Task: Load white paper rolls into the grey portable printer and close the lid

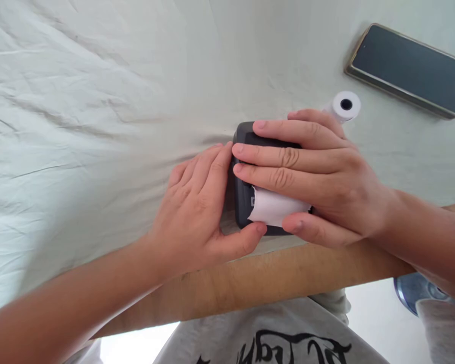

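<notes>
A small black device [243, 197] with rounded corners lies on the cloth near the table's front edge. White paper [275, 206] with a ragged left end lies over its top. My right hand [326, 177] rests flat across the device, fingers stretched to the left and thumb at the paper's lower edge; it covers much of the top. Against the device's left side is my left hand [200, 212], its fingers extended and its thumb tip touching the front edge by the paper. Just beyond my right hand stands a white paper roll [347, 105] with a dark core.
A dark-screened phone [413, 68] lies at the upper right. Wrinkled pale cloth [117, 101] covers the table, whose wooden front edge [258, 285] shows below my hands. A bluish transparent round object [415, 293] is below the edge at the right.
</notes>
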{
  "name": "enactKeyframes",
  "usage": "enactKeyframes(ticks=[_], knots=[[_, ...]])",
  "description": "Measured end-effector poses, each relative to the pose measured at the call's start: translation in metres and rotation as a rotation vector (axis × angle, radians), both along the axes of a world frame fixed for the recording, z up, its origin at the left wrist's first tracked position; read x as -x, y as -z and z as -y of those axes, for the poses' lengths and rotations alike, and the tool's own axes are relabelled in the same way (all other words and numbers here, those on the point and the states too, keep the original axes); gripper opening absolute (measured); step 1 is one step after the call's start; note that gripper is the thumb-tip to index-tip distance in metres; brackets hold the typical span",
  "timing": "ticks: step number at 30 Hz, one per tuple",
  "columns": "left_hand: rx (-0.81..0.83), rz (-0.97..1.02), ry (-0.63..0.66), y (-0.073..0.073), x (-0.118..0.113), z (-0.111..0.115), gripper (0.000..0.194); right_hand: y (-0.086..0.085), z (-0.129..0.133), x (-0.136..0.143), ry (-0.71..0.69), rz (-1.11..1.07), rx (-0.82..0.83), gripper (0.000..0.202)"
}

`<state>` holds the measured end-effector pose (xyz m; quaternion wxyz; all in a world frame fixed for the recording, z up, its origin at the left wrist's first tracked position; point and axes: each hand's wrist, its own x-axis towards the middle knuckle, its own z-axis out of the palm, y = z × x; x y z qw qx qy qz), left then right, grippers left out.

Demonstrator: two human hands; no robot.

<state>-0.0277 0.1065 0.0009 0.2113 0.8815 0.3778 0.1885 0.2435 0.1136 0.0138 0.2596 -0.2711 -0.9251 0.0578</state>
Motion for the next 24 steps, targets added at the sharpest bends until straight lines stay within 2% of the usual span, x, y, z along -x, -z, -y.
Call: enactKeyframes(ticks=[7, 14, 19, 24], knots=[[-0.038, 0.021, -0.033, 0.005, -0.003, 0.005, 0.082, 0.003, 0.002, 0.000, 0.022, 0.008, -0.038, 0.058], [-0.021, 0.256, 0.000, 0.008, -0.005, 0.009, 0.078, -0.001, 0.001, 0.000, 0.033, -0.009, -0.054, 0.046], [-0.085, 0.246, 0.039, 0.009, -0.003, 0.008, 0.085, -0.004, 0.001, 0.002, 0.032, 0.055, -0.131, 0.048], [-0.084, 0.108, 0.036, 0.010, -0.001, 0.010, 0.090, -0.010, 0.007, -0.001, 0.028, 0.159, -0.166, 0.061]])
